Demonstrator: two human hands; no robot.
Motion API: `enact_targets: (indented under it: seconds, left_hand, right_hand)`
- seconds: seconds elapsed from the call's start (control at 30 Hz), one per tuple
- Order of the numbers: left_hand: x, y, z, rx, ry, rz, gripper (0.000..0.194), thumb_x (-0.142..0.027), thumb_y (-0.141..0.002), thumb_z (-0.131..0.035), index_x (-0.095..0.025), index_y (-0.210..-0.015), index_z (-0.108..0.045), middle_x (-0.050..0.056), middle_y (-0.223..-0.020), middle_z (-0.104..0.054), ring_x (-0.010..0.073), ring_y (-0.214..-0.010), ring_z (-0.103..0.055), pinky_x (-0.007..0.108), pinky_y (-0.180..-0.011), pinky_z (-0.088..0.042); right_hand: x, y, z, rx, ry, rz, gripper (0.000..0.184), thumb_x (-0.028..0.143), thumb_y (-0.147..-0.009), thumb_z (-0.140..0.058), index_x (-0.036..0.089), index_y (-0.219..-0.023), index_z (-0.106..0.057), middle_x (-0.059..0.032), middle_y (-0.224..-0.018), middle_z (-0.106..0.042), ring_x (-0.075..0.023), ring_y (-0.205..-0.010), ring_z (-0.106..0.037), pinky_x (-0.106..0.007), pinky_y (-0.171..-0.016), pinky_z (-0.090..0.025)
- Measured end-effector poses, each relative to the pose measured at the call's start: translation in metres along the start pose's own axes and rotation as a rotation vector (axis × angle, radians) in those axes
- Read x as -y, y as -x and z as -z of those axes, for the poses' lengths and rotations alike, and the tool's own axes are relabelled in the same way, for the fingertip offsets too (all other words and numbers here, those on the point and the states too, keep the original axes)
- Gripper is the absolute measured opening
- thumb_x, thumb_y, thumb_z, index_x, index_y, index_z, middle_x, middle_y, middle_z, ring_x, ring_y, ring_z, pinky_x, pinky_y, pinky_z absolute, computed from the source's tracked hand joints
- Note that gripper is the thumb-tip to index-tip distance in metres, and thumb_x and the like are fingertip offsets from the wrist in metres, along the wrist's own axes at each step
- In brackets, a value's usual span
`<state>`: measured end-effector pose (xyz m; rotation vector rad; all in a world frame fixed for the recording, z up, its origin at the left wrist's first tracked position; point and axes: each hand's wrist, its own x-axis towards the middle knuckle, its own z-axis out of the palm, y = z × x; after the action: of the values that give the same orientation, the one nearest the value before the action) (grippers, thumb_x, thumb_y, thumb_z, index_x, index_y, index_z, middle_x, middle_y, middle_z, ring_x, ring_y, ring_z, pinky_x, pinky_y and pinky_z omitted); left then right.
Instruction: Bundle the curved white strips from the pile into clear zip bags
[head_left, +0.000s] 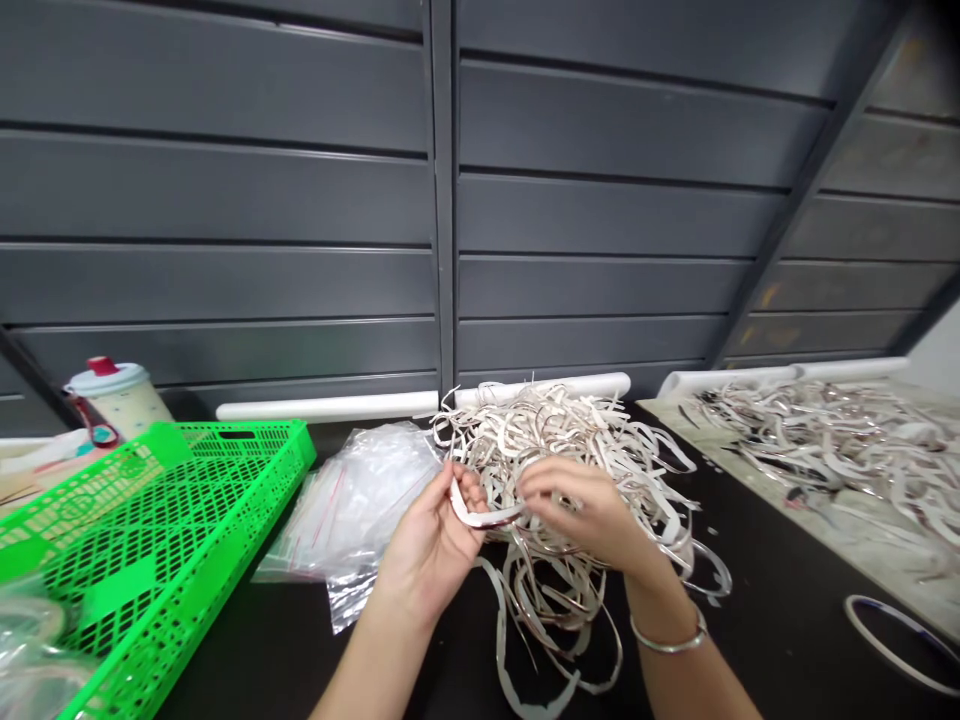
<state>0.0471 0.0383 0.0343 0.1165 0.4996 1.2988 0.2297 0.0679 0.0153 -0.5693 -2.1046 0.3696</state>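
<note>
While the left hand (427,545) pinches a pale, flat, curved strip (480,515) lying crosswise before the tangled pale strip heap (555,430), the right hand (581,510) curls narrowly at its far end, its hold unclear.

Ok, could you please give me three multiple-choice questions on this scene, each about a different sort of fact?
1. Where do the clear plastic bags lie?
A) Inside the crate
B) Between the green crate and the tangle of strips
C) On top of the tangle

2. What colour is the stopper on the cup?
A) Green
B) Blue
C) Red

3. What is the left hand doing?
A) Holding a pale strip
B) Lying flat on the table
C) Gripping the crate

Answers:
1. B, as the bags sit right of the crate and left of the tangle.
2. C, as the stopper shows red above the lid.
3. A, as the strip runs out from between its fingers.
</note>
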Motion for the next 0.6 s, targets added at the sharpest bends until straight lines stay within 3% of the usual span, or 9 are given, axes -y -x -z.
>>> enact_targets:
  seconds: [0.07, 0.13, 0.2, 0.4, 0.6]
  left_hand:
    - [-0.004, 0.002, 0.0, 0.026, -0.012, -0.046, 0.029, -0.013, -0.094, -0.034, -0.011, -0.074, -0.055, 0.0, -0.056, -0.053, 0.0073, -0.047, -0.052, 0.017, -0.046, -0.045]
    - [-0.008, 0.005, 0.001, 0.054, -0.026, -0.106, 0.028, -0.013, -0.094, -0.034, -0.011, -0.077, -0.056, -0.002, -0.052, -0.048, 0.0066, -0.045, -0.048, 0.015, -0.043, -0.04]
    - [-0.012, 0.007, 0.002, 0.088, -0.021, -0.14, 0.029, -0.013, -0.094, -0.033, -0.011, -0.078, -0.057, -0.005, -0.048, -0.042, 0.0052, -0.04, -0.042, 0.015, -0.04, -0.035]
    - [-0.013, 0.01, 0.002, 0.141, -0.023, -0.104, 0.034, -0.014, -0.094, -0.031, -0.011, -0.072, -0.057, -0.006, -0.045, -0.033, 0.0045, -0.038, -0.035, 0.016, -0.039, -0.029]
    - [-0.005, 0.008, 0.002, 0.117, -0.045, -0.054, 0.035, -0.017, -0.094, -0.031, -0.011, -0.072, -0.058, -0.005, -0.046, -0.036, 0.0056, -0.04, -0.036, 0.016, -0.042, -0.031]
  right_hand:
    - [-0.029, 0.005, 0.011, -0.125, 0.094, -0.242, 0.016, 0.024, -0.087, -0.051, 0.02, -0.088, -0.066, -0.0033, -0.081, -0.067, -0.0167, -0.074, -0.062, -0.031, -0.067, -0.051]
    - [-0.059, 0.011, 0.021, -0.168, 0.307, -0.479, 0.018, 0.026, -0.084, -0.05, 0.019, -0.085, -0.067, -0.0055, -0.085, -0.068, -0.0201, -0.076, -0.062, -0.035, -0.071, -0.048]
    - [-0.083, 0.018, 0.026, -0.16, 0.386, -0.616, 0.021, 0.027, -0.082, -0.049, 0.017, -0.082, -0.068, -0.0076, -0.087, -0.069, -0.0227, -0.08, -0.062, -0.037, -0.076, -0.046]
    - [-0.113, 0.025, 0.01, -0.074, 0.316, -0.698, 0.023, 0.029, -0.072, -0.058, 0.016, -0.087, -0.069, -0.0038, -0.073, -0.068, -0.0197, -0.067, -0.062, -0.029, -0.065, -0.046]
    - [-0.098, 0.019, 0.014, -0.174, 0.326, -0.705, 0.028, 0.034, -0.075, -0.054, 0.015, -0.09, -0.068, -0.0036, -0.071, -0.065, -0.0174, -0.059, -0.056, -0.029, -0.06, -0.042]
